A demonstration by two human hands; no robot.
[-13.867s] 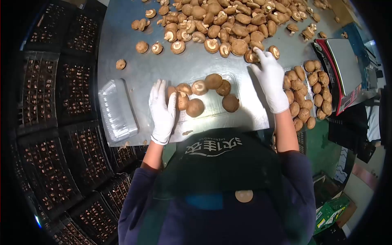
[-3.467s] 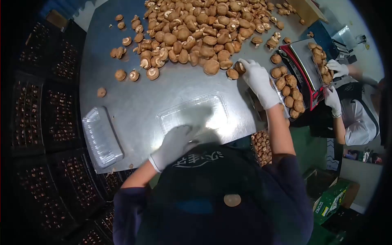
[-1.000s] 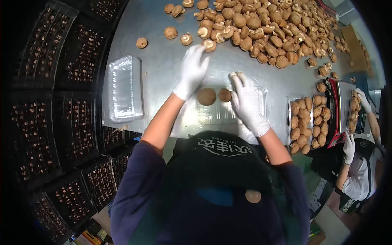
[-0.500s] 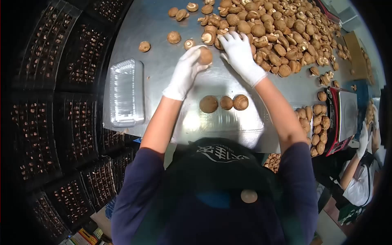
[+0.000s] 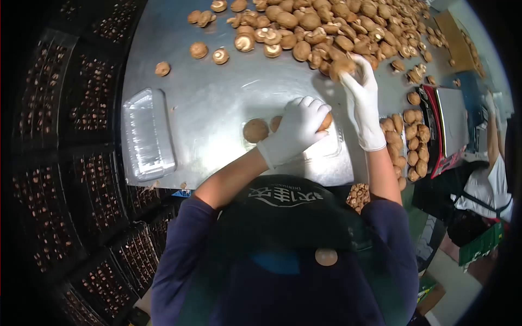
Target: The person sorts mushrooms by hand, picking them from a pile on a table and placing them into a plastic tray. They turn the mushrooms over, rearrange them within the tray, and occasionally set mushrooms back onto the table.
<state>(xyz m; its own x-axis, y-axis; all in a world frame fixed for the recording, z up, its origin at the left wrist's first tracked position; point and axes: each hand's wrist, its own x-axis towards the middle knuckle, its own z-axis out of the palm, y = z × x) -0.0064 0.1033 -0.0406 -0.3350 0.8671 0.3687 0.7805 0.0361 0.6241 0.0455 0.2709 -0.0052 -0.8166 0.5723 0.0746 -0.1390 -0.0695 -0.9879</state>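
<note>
My gloved left hand is over a clear plastic tray in front of me, its fingers closed round a brown mushroom toward the tray's right end. Left of that hand, a round mushroom lies in the tray, and another mushroom is partly covered by the glove. My gloved right hand grips a larger mushroom between thumb and fingers, at the near edge of the big mushroom pile.
An unfilled clear tray lies at left. Filled trays stand beside a red scale at right. Several loose mushrooms lie left of the pile. Dark racks line the left side; a co-worker is at far right.
My left hand has brought its mushroom from near the pile down to the tray's right part. The right hand has moved right along the pile and now holds a mushroom. The view has shifted slightly.
</note>
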